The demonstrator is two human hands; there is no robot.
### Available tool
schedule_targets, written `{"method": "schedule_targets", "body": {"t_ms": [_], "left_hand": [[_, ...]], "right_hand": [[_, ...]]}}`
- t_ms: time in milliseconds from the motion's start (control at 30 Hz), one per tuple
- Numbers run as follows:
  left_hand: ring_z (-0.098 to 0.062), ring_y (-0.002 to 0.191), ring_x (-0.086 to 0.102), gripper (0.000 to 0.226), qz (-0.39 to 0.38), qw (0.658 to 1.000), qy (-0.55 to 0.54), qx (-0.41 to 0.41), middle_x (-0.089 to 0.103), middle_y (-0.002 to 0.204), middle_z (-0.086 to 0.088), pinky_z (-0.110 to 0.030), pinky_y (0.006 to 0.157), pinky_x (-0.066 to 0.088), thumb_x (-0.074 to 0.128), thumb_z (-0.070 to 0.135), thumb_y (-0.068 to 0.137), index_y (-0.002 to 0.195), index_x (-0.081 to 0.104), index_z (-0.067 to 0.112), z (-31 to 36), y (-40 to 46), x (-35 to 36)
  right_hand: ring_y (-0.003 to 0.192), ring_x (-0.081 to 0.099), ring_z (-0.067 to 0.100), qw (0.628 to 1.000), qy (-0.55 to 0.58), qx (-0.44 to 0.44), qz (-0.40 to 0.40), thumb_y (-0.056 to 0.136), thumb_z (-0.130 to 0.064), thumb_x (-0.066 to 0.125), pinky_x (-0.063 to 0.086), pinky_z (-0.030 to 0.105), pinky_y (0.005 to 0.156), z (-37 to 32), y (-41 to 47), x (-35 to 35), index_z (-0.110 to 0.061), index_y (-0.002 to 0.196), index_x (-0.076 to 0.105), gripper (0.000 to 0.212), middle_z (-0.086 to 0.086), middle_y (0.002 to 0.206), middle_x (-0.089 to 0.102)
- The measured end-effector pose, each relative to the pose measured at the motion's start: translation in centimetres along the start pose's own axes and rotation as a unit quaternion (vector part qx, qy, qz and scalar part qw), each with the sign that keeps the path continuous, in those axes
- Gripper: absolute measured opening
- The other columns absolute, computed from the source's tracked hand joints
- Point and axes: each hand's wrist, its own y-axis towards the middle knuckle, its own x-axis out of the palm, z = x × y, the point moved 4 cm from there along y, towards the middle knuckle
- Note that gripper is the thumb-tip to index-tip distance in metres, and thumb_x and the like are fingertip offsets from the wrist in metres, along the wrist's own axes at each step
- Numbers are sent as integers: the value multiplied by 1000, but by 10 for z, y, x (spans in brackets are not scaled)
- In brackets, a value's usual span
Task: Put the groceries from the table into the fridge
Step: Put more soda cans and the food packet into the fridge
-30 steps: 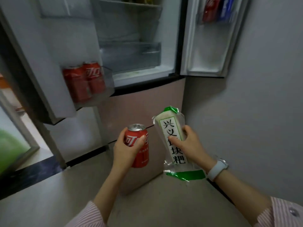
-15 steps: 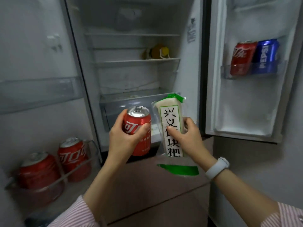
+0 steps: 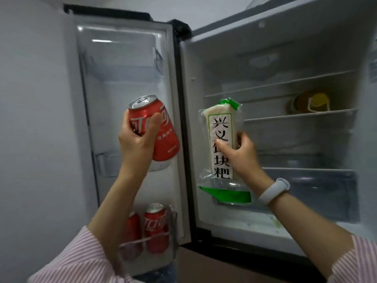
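The step in hand looks like stowing: both items are raised before the open fridge (image 3: 183,119), neither yet set down.

On the left, the left hand (image 3: 135,139) grips a red cola can (image 3: 161,131), thumb across its front and fingers curled round the back, the can tilted with its top toward the upper left. Past the fingers stands the left door's inner wall; well below the hand, two more red cans (image 3: 156,227) sit in the lower door bin (image 3: 173,237). The held can probably belongs in a door bin, which calls for righting it first.

To the right, the right hand (image 3: 239,154) pinches a clear packet (image 3: 221,148) upright, thumb on its label, fingers wrapped behind. Beyond the fingers lie the glass shelves (image 3: 306,115); one likely takes the packet, laid flat.

The cans bear white Chinese script, partly hidden. The packet's label reads 兴义, a covered character, then 块粑.
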Motion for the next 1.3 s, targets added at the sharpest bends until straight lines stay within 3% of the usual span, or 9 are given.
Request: {"method": "schedule_targets", "body": {"t_ms": [167,267,367,533,700,833,1033,1200,1300], "left_hand": [[-4,89,61,72,62,995,72,-8,61,103,4,-18,71,54,70,49,62,123,48,17,8,39,-27],[-12,90,58,52,73,989,125,-24,59,107,-3,-21,75,51,73,23,75,119,47,15,0,58,-38],[-14,84,58,48,67,980,175,-69,58,104,-6,-31,78,50,75,14,74,112,46,15,-22,68,-48],[-22,94,60,63,12,946,308,-97,60,108,-8,-38,85,51,83,26,64,112,44,13,-50,73,-54],[-26,113,52,82,-60,910,395,-108,48,131,-11,-35,93,43,76,33,72,135,30,9,-58,76,-45],[-23,102,54,60,-54,898,425,-99,54,118,-12,-29,79,41,74,34,74,120,44,7,-61,72,-44],[-28,106,57,65,-82,826,544,-122,61,118,-7,-38,88,47,63,59,73,121,50,18,-63,72,-43],[-23,103,58,60,-154,825,524,-147,62,116,-5,-40,88,49,68,52,73,120,51,19,-64,69,-33],[-27,104,58,58,-154,790,582,-114,62,116,-6,-38,85,48,65,55,75,119,51,21,-65,67,-24]], "right_hand": [[88,65,20,998,36,0,-54,83,-24,65,57,41,75,-1,25,31,-15,113,47,36,-1,96,61],[88,65,23,997,44,7,-60,82,-25,66,56,46,76,4,36,46,-17,109,47,34,3,99,62],[87,65,25,997,46,13,-64,82,-26,66,56,49,75,10,43,56,-14,111,48,36,9,103,63],[87,65,25,997,34,14,-75,82,-27,65,57,49,74,20,50,66,-14,111,47,37,9,103,62],[87,65,26,996,38,19,-74,82,-26,66,56,49,74,26,54,70,-10,113,47,40,10,103,62],[85,65,24,997,36,15,-72,81,-24,67,57,48,74,30,56,69,-15,105,48,32,7,99,63],[86,65,25,996,32,10,-81,80,-25,67,56,49,76,29,58,66,-17,104,49,31,6,100,63],[87,65,25,996,30,9,-85,81,-25,67,56,48,77,30,55,59,-17,104,48,31,4,97,62],[86,65,23,995,32,12,-96,83,-24,65,57,47,75,31,51,54,-17,105,48,30,3,97,62]]}}
